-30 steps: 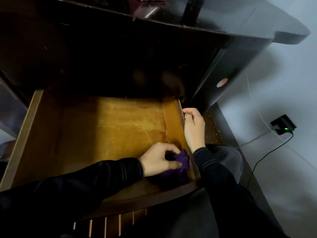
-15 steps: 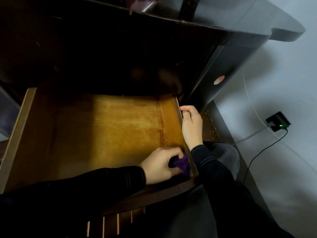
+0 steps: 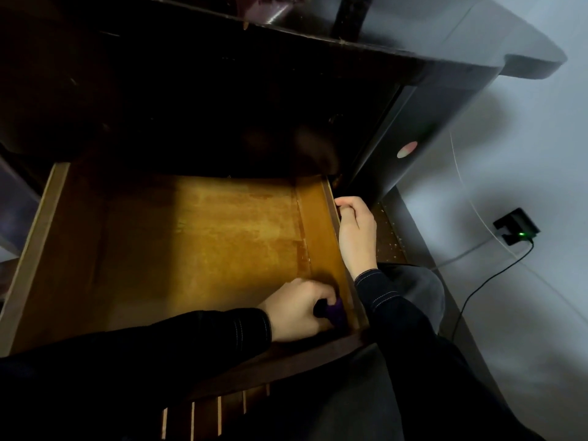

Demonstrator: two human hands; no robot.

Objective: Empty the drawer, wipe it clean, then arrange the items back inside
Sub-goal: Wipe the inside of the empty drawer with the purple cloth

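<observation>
**Purple cloth (image 3: 334, 313) at the drawer's near right corner**

We record the wooden drawer (image 3: 31, 249) pulled out from under the dark worktop (image 3: 445, 33). Our left hand (image 3: 296, 308) has its fingers clenched round the cloth, which sits low in the near right corner, against the side wall. Our right hand (image 3: 356, 237) grips that wall's top edge farther back, fingers curled over it. A black charger (image 3: 515, 230) with a green light lies well off to the right.
</observation>
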